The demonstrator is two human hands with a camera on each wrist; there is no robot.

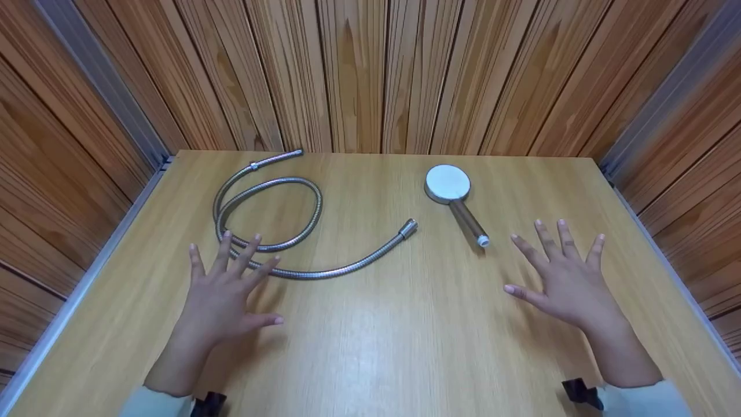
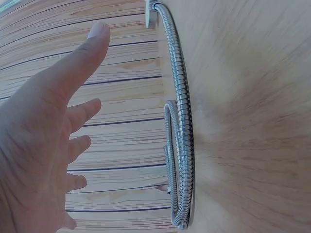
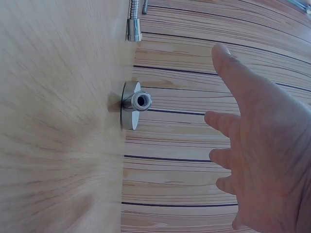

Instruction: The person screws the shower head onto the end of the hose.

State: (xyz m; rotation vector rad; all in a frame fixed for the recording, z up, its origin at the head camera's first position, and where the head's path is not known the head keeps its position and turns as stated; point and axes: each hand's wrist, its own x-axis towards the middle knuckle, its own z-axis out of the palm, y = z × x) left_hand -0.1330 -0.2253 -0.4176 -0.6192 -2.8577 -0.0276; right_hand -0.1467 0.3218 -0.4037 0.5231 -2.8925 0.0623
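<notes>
A coiled metal shower hose (image 1: 324, 274) lies on the left half of the table, its wider end fitting (image 1: 408, 228) pointing toward the middle. Right of it rests a shower head (image 1: 447, 183) with a round white face; its dark handle (image 1: 468, 221) slants toward the near right. In the right wrist view the open threaded end (image 3: 141, 100) of that handle faces the camera. My left hand (image 1: 217, 304) hovers with spread fingers by the near side of the hose coil. Over the table to the right of the shower head, my right hand (image 1: 570, 284) is spread too. Neither hand holds anything.
The wooden table (image 1: 370, 347) has wood-plank walls (image 1: 359, 75) behind it and at both sides. Grey metal posts (image 1: 107, 81) stand at the corners. Dark straps (image 1: 582, 392) sit at the light sleeves.
</notes>
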